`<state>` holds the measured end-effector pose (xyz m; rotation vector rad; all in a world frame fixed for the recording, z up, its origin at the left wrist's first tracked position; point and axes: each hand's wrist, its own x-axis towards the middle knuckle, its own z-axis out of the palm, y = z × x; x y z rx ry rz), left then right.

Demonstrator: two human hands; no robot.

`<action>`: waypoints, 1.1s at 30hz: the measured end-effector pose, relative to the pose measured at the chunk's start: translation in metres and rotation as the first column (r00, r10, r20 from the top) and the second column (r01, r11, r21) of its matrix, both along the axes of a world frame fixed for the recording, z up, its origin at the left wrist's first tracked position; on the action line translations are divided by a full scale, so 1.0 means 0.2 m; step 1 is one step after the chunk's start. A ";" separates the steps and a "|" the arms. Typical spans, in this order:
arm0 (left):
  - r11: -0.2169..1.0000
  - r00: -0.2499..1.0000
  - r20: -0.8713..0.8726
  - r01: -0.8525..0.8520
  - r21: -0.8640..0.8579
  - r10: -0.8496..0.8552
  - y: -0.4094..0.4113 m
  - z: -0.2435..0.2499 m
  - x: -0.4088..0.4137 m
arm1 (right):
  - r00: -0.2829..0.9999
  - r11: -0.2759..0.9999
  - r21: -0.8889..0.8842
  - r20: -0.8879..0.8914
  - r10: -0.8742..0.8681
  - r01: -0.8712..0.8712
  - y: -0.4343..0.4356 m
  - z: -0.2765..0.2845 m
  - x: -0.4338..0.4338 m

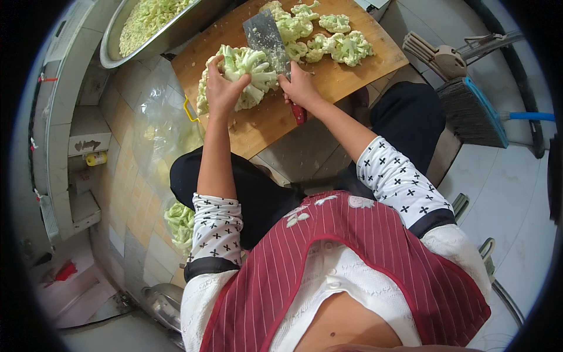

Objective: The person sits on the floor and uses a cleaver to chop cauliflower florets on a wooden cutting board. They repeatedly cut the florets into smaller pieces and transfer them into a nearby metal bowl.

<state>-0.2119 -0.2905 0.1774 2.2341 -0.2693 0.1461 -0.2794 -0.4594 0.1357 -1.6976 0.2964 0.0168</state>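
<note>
My left hand (pixel 224 90) grips a large piece of cauliflower (pixel 250 83), its pale cut stems facing up, over the left part of a wooden cutting board (pixel 264 130). In my right hand (pixel 301 86) is a cleaver (pixel 266 37) with a red handle (pixel 298 114). Its wide blade points away from me, and white crumbs stick to the metal. The blade lies close beside the cauliflower; whether they touch I cannot tell. Several cut cauliflower florets (pixel 349 47) rest on the far right of the board, with small crumbs scattered about.
Beyond the board's left corner stands a metal basin (pixel 107 53) holding chopped cauliflower (pixel 149 24). A clear plastic bag (pixel 154 119) lies on the tiled floor at left, near cauliflower leaves (pixel 180 226). A broom (pixel 475 112) leans at right. A metal bowl (pixel 165 303) sits lower left.
</note>
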 end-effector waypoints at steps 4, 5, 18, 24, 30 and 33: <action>0.998 0.998 -0.042 0.043 -0.049 -0.045 0.06 -0.04 0.02 | 0.996 0.992 0.094 0.001 0.085 -0.084 -0.02 0.01 -0.02; 0.995 0.997 -0.034 0.067 -0.072 -0.070 0.07 -0.05 0.03 | 0.994 0.988 0.115 0.009 0.104 -0.105 -0.03 0.00 -0.02; 0.994 0.997 -0.030 0.072 -0.078 -0.075 0.09 -0.06 0.08 | 0.967 0.969 -0.075 -0.121 0.224 -0.234 0.00 0.10 0.03; 0.998 0.999 -0.006 0.050 -0.045 -0.050 0.09 -0.07 0.11 | 0.985 0.986 -0.029 -0.055 0.161 -0.163 0.04 -0.01 0.07; 0.996 0.996 -0.042 0.083 -0.014 -0.083 0.08 -0.02 0.06 | 0.885 0.889 -0.049 -0.136 0.445 -0.454 -0.10 0.14 0.13; 0.999 0.998 -0.019 0.052 -0.001 -0.052 0.07 -0.05 0.09 | 0.981 0.984 -0.027 -0.087 0.175 -0.178 0.04 0.03 0.07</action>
